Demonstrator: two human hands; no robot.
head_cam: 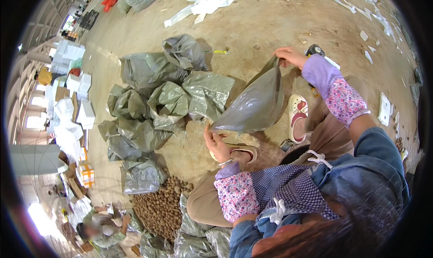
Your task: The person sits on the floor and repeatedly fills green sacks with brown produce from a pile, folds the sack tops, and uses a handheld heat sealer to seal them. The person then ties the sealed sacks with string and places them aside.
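Observation:
A grey-green plastic bag [257,105] is stretched between my two hands above the concrete floor. My right hand [287,56] grips its upper corner. At the opposite corner is my left hand [216,144], its fingers pinching the bag's edge. Several more grey-green bags stand on the floor to the left, among them an open-mouthed bag [168,104] and a shiny bag [208,92] closest to the held one. Below them a heap of small brown round things [162,203], perhaps nuts or tubers, lies beside my left knee.
A black tape dispenser [314,50] lies beyond my right wrist. More filled bags [194,244] rest by my left leg. A co-worker [101,232] sits past the heap. White boxes [86,114] are stacked at far left; white strips [216,2] litter the floor.

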